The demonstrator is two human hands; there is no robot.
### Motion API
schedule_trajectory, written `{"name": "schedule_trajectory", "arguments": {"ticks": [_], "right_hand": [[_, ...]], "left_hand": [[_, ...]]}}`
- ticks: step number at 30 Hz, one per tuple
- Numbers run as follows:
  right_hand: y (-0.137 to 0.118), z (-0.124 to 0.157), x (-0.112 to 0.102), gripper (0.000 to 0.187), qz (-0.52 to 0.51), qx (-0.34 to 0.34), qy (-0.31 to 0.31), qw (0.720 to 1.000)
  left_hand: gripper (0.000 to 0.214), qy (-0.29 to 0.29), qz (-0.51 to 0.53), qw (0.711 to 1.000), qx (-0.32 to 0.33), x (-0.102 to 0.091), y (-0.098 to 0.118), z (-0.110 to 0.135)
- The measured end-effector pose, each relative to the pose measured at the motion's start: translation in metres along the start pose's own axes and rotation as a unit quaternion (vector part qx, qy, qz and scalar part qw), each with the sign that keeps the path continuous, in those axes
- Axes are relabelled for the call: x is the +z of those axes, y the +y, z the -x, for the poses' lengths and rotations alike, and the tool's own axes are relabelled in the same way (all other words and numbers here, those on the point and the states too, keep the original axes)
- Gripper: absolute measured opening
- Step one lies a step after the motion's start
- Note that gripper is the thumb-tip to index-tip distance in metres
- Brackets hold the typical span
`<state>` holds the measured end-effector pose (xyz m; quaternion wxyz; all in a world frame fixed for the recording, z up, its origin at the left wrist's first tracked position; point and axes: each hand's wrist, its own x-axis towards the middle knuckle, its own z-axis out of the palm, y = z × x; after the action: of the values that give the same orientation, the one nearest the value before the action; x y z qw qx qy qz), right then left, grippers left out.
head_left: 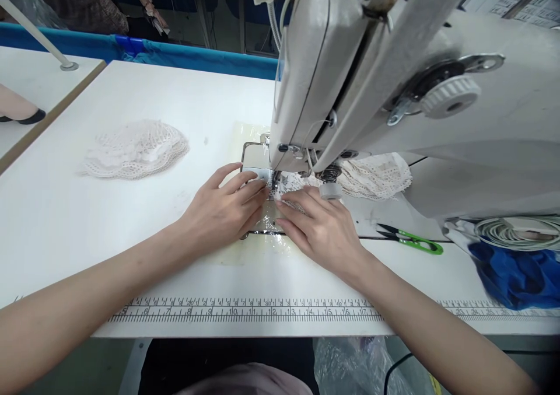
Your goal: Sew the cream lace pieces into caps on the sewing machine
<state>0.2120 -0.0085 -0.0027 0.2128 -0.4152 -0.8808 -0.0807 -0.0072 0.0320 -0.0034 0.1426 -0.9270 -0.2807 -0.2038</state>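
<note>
A white industrial sewing machine (pixel 394 91) stands on the white table (pixel 131 237). A piece of white lace fabric (pixel 371 176) lies under its needle and trails to the right. My left hand (pixel 223 205) lies flat, fingers stretched toward the needle plate (pixel 258 176), fingertips at the lace's left edge. My right hand (pixel 321 226) presses flat on the lace just in front of the presser foot, fingers extended. The two hands sit side by side, nearly touching.
A pile of white lace pieces (pixel 135 150) lies at the left of the table. Green-handled thread snips (pixel 411 240) rest to the right. Blue cloth (pixel 516 275) and coiled cable (pixel 516 231) sit at far right. A printed ruler (pixel 245 310) runs along the front edge.
</note>
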Motion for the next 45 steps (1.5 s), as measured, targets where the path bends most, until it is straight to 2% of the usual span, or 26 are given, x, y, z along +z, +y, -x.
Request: {"name": "schedule_trajectory", "arguments": {"ticks": [18,24,28,38,41,43,44,45], "right_hand": [[0.002,-0.007,0.004,0.029,0.028,0.019,-0.026,0.999],[0.004,-0.008,0.004,0.027,0.038,0.017,-0.015,0.999],[0.009,-0.005,0.005,0.029,0.052,0.046,-0.008,0.998],[0.014,-0.002,0.007,0.034,0.05,0.059,-0.027,0.997],[0.012,-0.004,0.002,0.032,-0.025,0.092,-0.024,0.995],[0.01,-0.006,-0.006,0.026,-0.166,0.12,-0.021,0.979],[0.009,-0.007,-0.01,0.02,-0.269,0.133,-0.034,0.953],[0.009,-0.007,-0.014,0.012,-0.382,0.148,-0.058,0.91]], "left_hand": [[0.032,-0.034,0.019,0.998,-0.053,0.004,-0.003,-0.003],[0.033,-0.046,0.014,0.997,-0.066,0.005,-0.003,-0.003],[0.035,-0.049,0.02,0.996,-0.074,0.006,-0.003,-0.002],[0.032,-0.011,0.033,0.997,-0.067,0.003,-0.005,0.0],[0.03,0.018,0.046,0.998,-0.046,0.001,-0.005,-0.001],[0.033,0.024,0.088,0.995,-0.029,-0.002,-0.003,-0.001],[0.036,0.019,0.129,0.991,-0.022,-0.004,-0.002,-0.002],[0.037,0.01,0.189,0.982,-0.016,-0.006,-0.001,-0.002]]}}
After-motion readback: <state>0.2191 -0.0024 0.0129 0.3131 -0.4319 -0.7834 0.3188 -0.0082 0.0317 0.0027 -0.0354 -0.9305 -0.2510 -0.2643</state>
